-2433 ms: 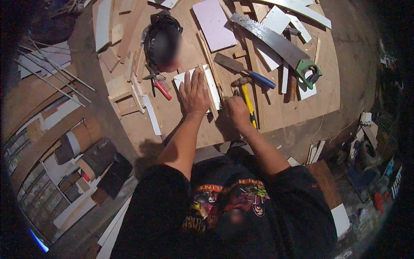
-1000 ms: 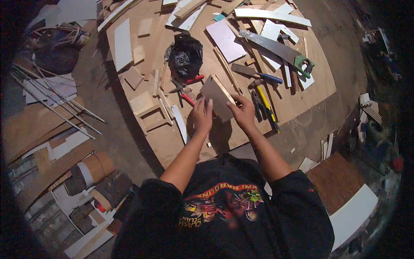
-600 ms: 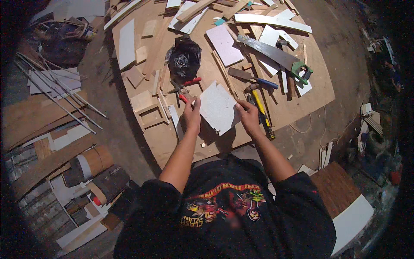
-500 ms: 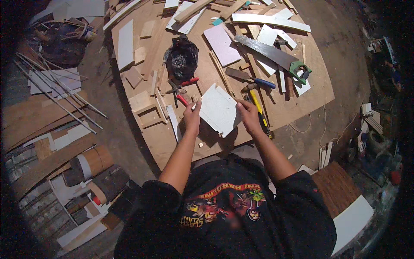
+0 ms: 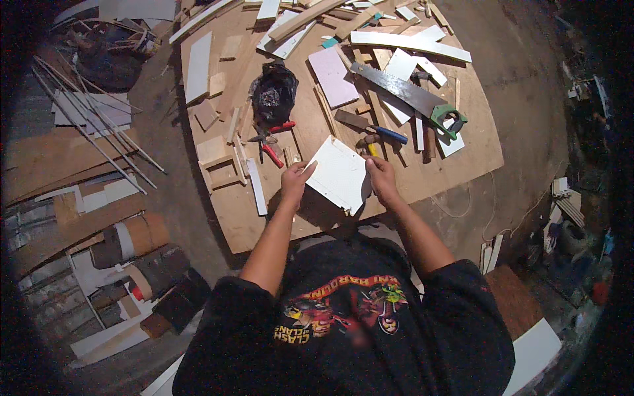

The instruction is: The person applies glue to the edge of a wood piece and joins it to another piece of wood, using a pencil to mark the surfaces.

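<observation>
Between my two hands is a white board piece (image 5: 338, 175) with ragged, chipped edges, held above the near part of the workbench. My left hand (image 5: 295, 182) is closed on its left edge, thumb on top. At the opposite edge my right hand (image 5: 382, 179) pinches it the same way. Pincers with red handles (image 5: 271, 153) lie just beyond my left hand. Near my right hand is a hammer (image 5: 370, 140), its yellow handle mostly hidden behind that hand. A blue-handled file or rasp (image 5: 389, 134) lies a little beyond it.
A handsaw with a green handle (image 5: 413, 92) lies at the right of the wooden workbench top (image 5: 462, 168). A black plastic bag (image 5: 274, 92) stands left of centre. Wood offcuts are strewn along the far side. A small wooden frame (image 5: 221, 165) sits at the left edge.
The board has turned and tilted slightly between my hands, still gripped at both sides. My right hand now covers more of the hammer's handle. The whole view has shifted slightly.
</observation>
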### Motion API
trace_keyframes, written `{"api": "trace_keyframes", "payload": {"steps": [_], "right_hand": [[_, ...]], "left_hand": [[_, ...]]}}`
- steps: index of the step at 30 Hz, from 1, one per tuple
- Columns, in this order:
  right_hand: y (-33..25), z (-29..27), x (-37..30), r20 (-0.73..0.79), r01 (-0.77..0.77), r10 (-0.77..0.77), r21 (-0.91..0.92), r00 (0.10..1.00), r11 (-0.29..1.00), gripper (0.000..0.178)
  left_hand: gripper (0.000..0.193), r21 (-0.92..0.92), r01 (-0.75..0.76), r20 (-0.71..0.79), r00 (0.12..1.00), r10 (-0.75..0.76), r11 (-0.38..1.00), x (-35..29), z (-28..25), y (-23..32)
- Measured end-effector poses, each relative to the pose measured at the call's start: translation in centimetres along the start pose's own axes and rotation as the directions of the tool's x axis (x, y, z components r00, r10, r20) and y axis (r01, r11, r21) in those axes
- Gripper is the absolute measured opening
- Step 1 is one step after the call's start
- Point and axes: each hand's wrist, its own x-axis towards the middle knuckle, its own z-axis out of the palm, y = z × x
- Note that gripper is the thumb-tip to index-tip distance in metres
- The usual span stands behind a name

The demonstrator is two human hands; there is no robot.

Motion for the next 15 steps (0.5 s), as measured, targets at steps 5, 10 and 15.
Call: {"api": "trace_keyframes", "payload": {"steps": [5,10,15], "right_hand": [[-0.2,-0.3,-1.1,0.053,-0.175,0.177,-0.045,0.983,0.984,0.033],[0.7,-0.9,-2.2,0.066,-0.114,0.115,-0.019,0.991,0.993,0.033],[-0.6,-2.1,-2.6,0.114,-0.034,0.027,0.052,0.993,0.998,0.038]], "left_hand": [[0.043,-0.275,0.147,0.036,0.989,-0.143,0.950,-1.0,-0.2,-4.1],[0.042,-0.488,0.161,0.087,0.987,-0.136,0.858,-3.3,1.9,-5.6],[0.041,-0.510,0.164,0.078,0.986,-0.145,0.844,-4.1,2.0,-6.0]]}}
